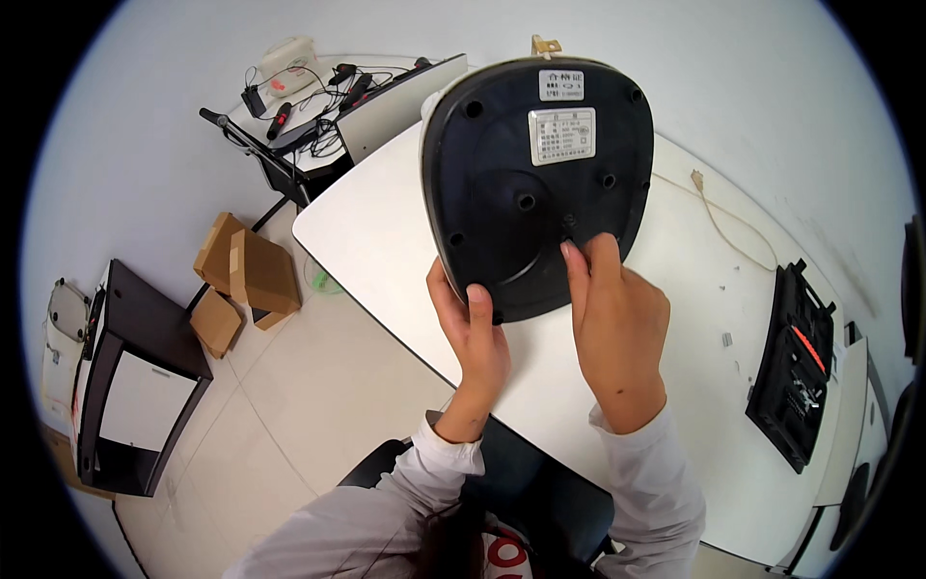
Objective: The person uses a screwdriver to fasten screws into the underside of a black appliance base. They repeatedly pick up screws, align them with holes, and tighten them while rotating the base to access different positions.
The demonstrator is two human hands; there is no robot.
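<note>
A corded appliance is held up over the table with its rounded black underside (502, 145) toward me. The underside has several round recessed holes and two pale labels, and a small brass-coloured bracket (546, 45) juts from its top edge. My left hand (475, 328) is closed around the lower left rim, its thumb lying on the black face. Near the lower middle of the underside, beside a small hole, the thumb and forefinger of my right hand (620, 323) are pinched together. What they hold, if anything, is hidden.
A pale cord (725, 220) lies on the white table (386, 212), with several small metal bits to the right. An open black tool case (793, 367) rests at the right edge. Cardboard boxes (265, 275) and a dark cabinet (140, 386) stand on the floor to the left.
</note>
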